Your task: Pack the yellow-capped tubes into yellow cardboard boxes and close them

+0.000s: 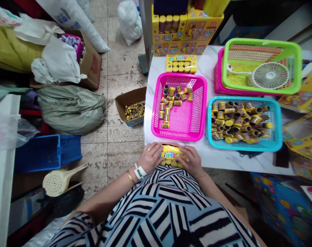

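Both hands hold a yellow printed box (172, 152) at the table's front edge, close to my body. My left hand (150, 157) grips its left end, fingers over the top. On the other end, my right hand (193, 158) is closed with the thumb across the front. Yellow round caps show along the box's near side. Just beyond it stands a pink basket (180, 138) with small yellow cylinders (167, 111) gathered on its left and back. To the right, a turquoise basket (244, 145) holds many more such cylinders, some with dark ends facing up.
A filled yellow box (181, 64) lies behind the pink basket, before stacked yellow cartons (188, 31). A green basket (261, 91) with a white fan (270, 75) sits back right. On the floor at left are a cardboard box (131, 96), a grey sack (72, 108) and blue bins (47, 151).
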The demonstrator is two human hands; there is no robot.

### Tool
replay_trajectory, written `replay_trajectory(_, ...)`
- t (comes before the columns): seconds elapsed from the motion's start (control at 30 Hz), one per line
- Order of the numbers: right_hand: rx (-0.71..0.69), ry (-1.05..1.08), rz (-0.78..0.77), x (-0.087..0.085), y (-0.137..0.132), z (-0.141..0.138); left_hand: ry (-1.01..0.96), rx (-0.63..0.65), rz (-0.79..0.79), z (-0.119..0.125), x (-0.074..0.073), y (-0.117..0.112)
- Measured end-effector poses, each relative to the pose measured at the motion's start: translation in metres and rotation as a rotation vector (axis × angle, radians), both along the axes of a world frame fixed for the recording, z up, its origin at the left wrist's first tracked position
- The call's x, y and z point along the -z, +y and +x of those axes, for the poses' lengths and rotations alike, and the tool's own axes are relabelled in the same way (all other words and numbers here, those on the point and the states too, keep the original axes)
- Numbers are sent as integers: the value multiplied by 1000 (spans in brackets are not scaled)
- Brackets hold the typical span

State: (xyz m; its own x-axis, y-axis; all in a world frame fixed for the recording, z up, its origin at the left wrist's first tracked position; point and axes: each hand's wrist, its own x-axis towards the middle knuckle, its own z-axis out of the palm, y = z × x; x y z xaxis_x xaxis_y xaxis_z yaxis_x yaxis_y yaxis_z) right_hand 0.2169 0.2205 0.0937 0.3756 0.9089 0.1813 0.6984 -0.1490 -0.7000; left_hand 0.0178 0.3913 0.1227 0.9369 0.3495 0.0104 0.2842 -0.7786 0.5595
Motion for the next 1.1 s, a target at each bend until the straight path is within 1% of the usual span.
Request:
replay_trajectory(0.1, 4, -6, -1, 0, 2, 0, 50, 44, -2, 12, -4, 6)
replay_trajectory(0.23, -41, -12, -19, -2, 2, 0, 99, 135, -64, 32, -10, 14)
replay_trajectory(0.33, -60, -18, -44, -5, 3, 2, 113, 124, -58, 45, -12, 13)
replay_trajectory(0.43, -71, -7, -62, -8, 5, 3, 142, 90, -44, 51, -13, 10)
replay_trajectory(0.53, -87, 19, -96, -11, 5, 4, 131, 60, -52, 51, -13, 7)
replay_trajectory(0.77, -133, 21, -94, -11, 0, 1, -33, 6, -59, 41, -6, 1)
replay_trajectory(0.97, -123, 43, -147, -14, -2, 0, 10, -20, -64, 42, 0, 2)
replay_trajectory(1.03, -126, 23, -143, -15, -3, -1, 5, -31, -48, 42, 2, 3)
replay_trajectory(1.1, -89, -24, -132, -14, -6, -1, -10, -29, -40, 41, 4, 3)
